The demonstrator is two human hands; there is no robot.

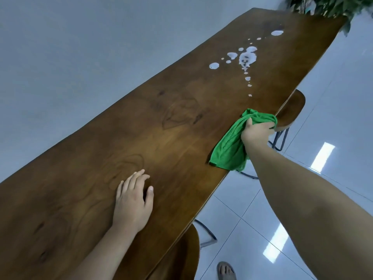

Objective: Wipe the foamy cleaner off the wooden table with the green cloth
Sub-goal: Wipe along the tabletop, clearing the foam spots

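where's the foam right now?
Head view: the foam lies in white blobs on the far upper-right part of the wooden table, beyond the green cloth bunched in the right hand at the table's right edge.

You're looking at a glossy white tiled floor (pixel 333 110) that mirrors bright ceiling lights, with a plain pale wall (pixel 80 47) behind. Two wooden stools (pixel 292 110) on dark metal legs stand alongside, and a leafy plant (pixel 333 6) fills the far corner.
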